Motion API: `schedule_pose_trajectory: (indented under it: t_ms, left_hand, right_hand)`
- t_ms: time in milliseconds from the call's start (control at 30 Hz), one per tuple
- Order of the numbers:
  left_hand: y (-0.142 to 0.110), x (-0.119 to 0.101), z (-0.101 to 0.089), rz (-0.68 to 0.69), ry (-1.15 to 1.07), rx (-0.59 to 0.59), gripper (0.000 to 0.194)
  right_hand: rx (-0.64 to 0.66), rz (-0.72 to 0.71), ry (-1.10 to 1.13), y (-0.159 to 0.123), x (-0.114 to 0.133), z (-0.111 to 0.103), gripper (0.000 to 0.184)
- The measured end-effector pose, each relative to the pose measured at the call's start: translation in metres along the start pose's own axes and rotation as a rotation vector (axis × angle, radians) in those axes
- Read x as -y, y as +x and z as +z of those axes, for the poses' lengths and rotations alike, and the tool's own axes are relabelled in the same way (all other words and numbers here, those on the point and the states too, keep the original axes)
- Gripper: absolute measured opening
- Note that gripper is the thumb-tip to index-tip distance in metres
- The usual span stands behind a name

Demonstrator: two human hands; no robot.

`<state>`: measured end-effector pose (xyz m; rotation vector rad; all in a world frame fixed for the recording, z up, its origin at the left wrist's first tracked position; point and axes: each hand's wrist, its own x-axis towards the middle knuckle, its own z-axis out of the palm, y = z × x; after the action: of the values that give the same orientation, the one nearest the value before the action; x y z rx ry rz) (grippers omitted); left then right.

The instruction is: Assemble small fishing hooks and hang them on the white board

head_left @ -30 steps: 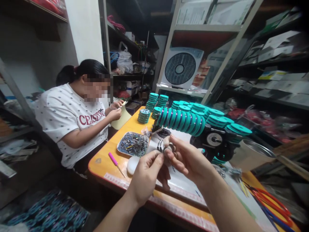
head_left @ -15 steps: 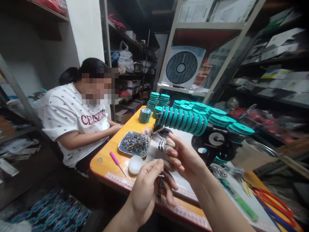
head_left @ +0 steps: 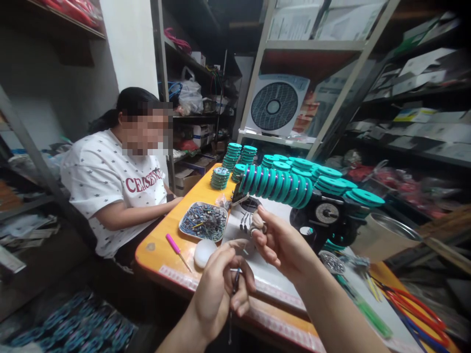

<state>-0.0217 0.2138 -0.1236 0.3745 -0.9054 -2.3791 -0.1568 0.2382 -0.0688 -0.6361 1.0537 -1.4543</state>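
Observation:
My left hand (head_left: 217,289) is curled in front of the table edge. Across its fingers lies a slim dark part (head_left: 234,287) with a thin lead hanging below. Covers like finger cots sit on the fingertips of my right hand (head_left: 281,238), which is pinched closed just above and right of the left; whatever lies in the pinch is too small to make out. Behind the right hand, a row of green spools (head_left: 275,186) is mounted on a black machine (head_left: 326,213) with a dial. Several small black-ended pieces (head_left: 245,220) hang beneath the row.
A tray (head_left: 200,239) of small leaded parts, a white round object (head_left: 204,252) and a pink-handled screwdriver (head_left: 173,245) are on the left. More green spools (head_left: 301,164) stand behind. Red-handled pliers (head_left: 419,306) lie right. A co-worker (head_left: 114,186) sits left of the table.
My left hand has moved slightly down and left, away from the right fingertips, and its thumb has lifted. The slim part now hangs lower. My right hand stays pinched in nearly the same place.

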Motion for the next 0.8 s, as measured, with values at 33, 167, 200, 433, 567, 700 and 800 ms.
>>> schedule_pose_trajectory:
  t_ms: [33,167,200,433,567,700,800]
  left_hand:
    - [0.0,0.0,0.0,0.007,0.0,-0.005,0.023]
    - [0.002,0.0,0.001,0.06,0.077,-0.016,0.015]
    - [0.003,-0.001,0.001,0.061,0.106,-0.021,0.016]
    - [0.004,-0.003,0.002,0.041,0.069,-0.018,0.018]
    - [0.002,-0.003,0.003,0.025,0.008,-0.046,0.015]
    - [0.001,-0.001,0.004,0.008,-0.029,-0.054,0.015]
    - [0.001,0.002,0.002,0.014,-0.024,-0.056,0.014]
  right_hand:
    - [-0.001,-0.001,0.0,-0.001,0.001,0.0,0.028]
    - [0.002,0.001,-0.01,-0.002,0.001,0.001,0.028]
    - [0.001,0.0,-0.014,-0.002,0.001,0.001,0.028]
    - [-0.128,-0.055,0.116,0.0,-0.008,0.01,0.03]
    - [-0.111,-0.058,0.153,0.003,-0.012,0.012,0.03]
    - [-0.102,-0.055,0.158,0.003,-0.013,0.012,0.03]
    - [-0.107,-0.06,0.139,0.002,-0.012,0.009,0.027]
